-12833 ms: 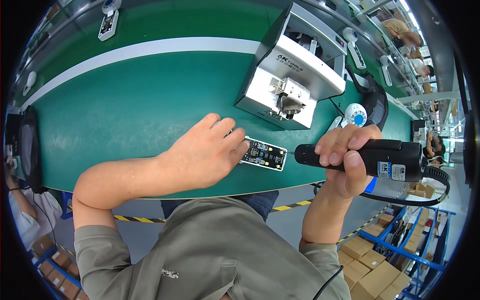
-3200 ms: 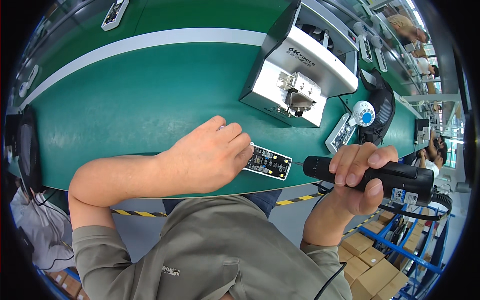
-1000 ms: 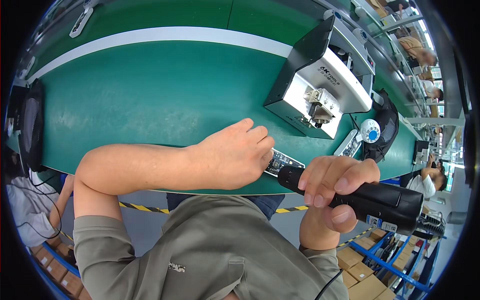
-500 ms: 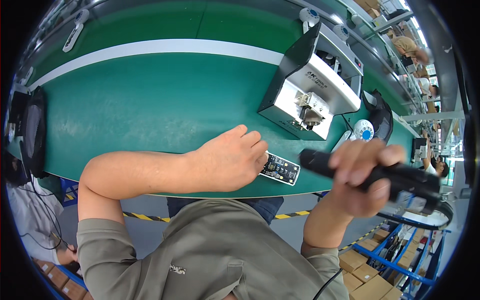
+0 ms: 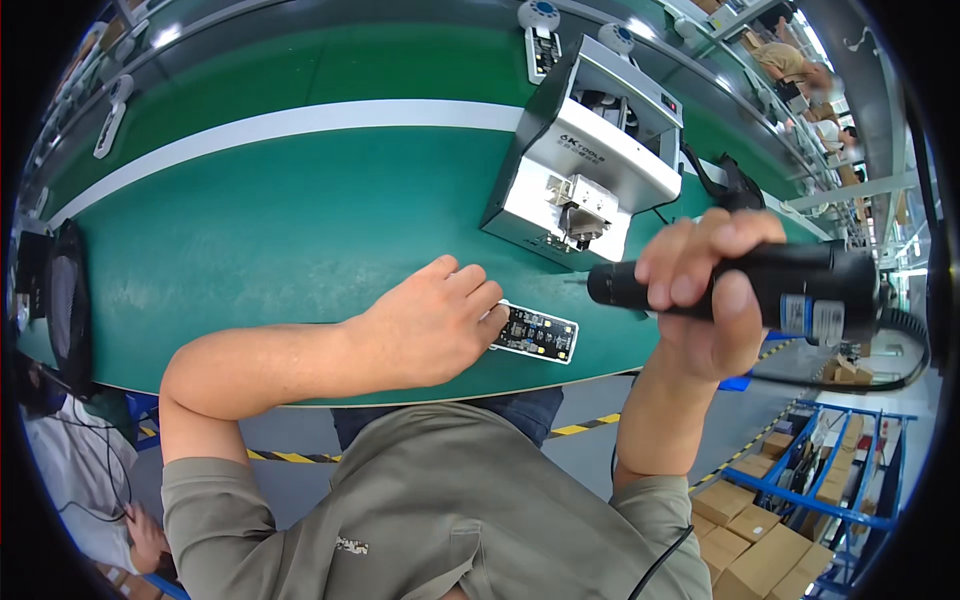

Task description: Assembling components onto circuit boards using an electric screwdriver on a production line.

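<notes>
**Driver [image 5: 815, 262] in right hand [image 5: 705, 285], board unit [image 5: 538, 335] in left hand [image 5: 435, 322]**

Right hand is wrapped firmly round the driver, fingers over the top, thumb along the near side. We see a smooth matte-black cylinder, stickers on its flank, ribbed cable [image 5: 908, 335] off the back. Its thin bit [image 5: 576, 281] points left, apart from the board unit in our view; we can't judge its height.

Left hand is closed over the left part of the board unit, fingers bent. Slim white frame, rounded corners, black circuit board with small pale-yellow squares. It sits near the front edge of the table [image 5: 250, 220], just below the bit as we look; resting or slightly lifted, we can't tell.

Table top is smooth green with scuffs. Beyond the hands stands a boxy machine [image 5: 523, 195], brushed silver and black. Past it, a white strip [image 5: 300, 118] and a second white unit [image 5: 543, 52] with a round head.

Floor grey, yellow-black tape [image 5: 590, 426]; cartons [image 5: 765, 565] by a blue rack [image 5: 855, 512]. Co-worker in white [image 5: 80, 470] at left, cut off by the rim.

Left fingertips and the unit's far end are hidden from us; distant people are blurred.
</notes>
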`<state>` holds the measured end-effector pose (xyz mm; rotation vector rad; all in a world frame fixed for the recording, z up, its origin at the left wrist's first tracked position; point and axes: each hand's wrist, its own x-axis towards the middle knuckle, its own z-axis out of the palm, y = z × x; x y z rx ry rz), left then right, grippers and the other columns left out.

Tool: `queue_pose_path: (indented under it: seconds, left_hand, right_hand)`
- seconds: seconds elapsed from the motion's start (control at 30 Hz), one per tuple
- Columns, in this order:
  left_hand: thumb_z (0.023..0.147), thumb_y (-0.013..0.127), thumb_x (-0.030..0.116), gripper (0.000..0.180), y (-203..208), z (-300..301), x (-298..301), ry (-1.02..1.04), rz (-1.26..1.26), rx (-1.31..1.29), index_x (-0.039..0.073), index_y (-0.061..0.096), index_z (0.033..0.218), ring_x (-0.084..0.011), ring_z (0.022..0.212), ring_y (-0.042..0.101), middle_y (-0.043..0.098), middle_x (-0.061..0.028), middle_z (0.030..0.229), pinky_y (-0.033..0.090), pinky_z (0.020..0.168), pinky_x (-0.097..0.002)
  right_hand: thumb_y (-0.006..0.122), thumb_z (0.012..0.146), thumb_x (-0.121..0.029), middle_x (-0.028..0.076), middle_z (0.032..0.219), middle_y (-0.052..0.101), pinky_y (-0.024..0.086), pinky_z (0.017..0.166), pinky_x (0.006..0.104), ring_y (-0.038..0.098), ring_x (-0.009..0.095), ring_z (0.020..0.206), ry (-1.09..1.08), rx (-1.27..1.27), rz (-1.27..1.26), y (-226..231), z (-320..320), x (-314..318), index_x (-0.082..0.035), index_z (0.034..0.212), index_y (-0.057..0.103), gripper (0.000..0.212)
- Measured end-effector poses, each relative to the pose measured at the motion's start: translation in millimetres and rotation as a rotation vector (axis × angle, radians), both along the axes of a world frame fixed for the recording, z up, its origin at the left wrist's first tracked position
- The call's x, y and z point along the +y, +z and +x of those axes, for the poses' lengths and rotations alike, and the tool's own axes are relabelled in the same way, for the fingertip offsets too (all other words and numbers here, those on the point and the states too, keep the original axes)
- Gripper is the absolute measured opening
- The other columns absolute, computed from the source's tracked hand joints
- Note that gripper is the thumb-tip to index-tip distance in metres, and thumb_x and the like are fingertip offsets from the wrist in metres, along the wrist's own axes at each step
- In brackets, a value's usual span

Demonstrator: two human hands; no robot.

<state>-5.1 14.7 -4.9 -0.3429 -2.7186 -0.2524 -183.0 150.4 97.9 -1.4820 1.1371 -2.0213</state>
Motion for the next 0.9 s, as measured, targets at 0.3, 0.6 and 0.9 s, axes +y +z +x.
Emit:
queue_pose_path:
  seconds: [0.3,0.6,0.9]
  left_hand:
    - [0.077,0.065,0.019,0.028,7,2,-1,-0.003,-0.006,-0.147,0.003,0.061,0.101,-0.0223,0.083,0.047,0.052,-0.0092,0.095,0.039,0.074,-0.0328]
    - [0.081,0.057,0.015,0.022,3,1,1,-0.017,0.025,-0.065,0.001,0.063,0.096,-0.0213,0.077,0.046,0.050,-0.0087,0.086,0.038,0.070,-0.0327]
    - [0.076,0.067,0.019,0.032,5,4,4,0.015,-0.009,-0.152,0.004,0.061,0.104,-0.0231,0.088,0.050,0.053,-0.0102,0.099,0.041,0.078,-0.0335]
  right_hand:
    - [0.067,0.078,-0.013,0.007,0.066,0.058,0.051,0.058,0.0294,0.058,0.018,0.054,0.017,-0.102,0.010,-22,11,63,-0.002,0.106,0.053,0.033]
    - [0.070,0.075,-0.010,0.006,0.063,0.057,0.052,0.058,0.0296,0.058,0.017,0.053,-0.020,-0.173,0.043,-29,21,67,-0.004,0.102,0.054,0.032]
    - [0.073,0.073,-0.007,0.007,0.063,0.057,0.051,0.056,0.0300,0.057,0.018,0.052,-0.066,-0.189,0.064,-31,34,64,-0.006,0.089,0.054,0.025]
